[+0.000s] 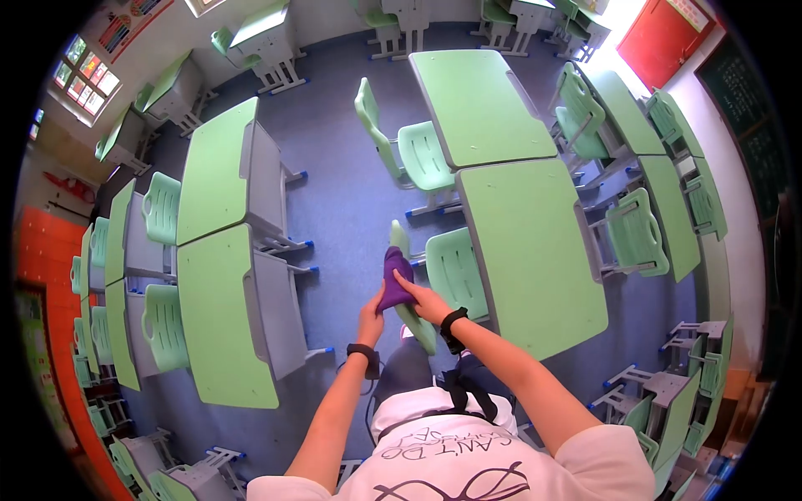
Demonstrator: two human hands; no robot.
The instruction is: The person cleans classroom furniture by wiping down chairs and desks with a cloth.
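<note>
A purple cloth lies folded over the top of a green chair backrest in front of me. My left hand grips the cloth's lower left end. From the right, my right hand presses on the same cloth, its fingers closed around the fabric and the backrest edge. The chair's light green seat is to the right of the backrest, partly under a green desk. Both wrists wear black bands.
More green desks with grey drawers stand in a row on the left. Another chair is farther ahead on the right. Blue floor runs along the aisle. A red door and a blackboard are at the right.
</note>
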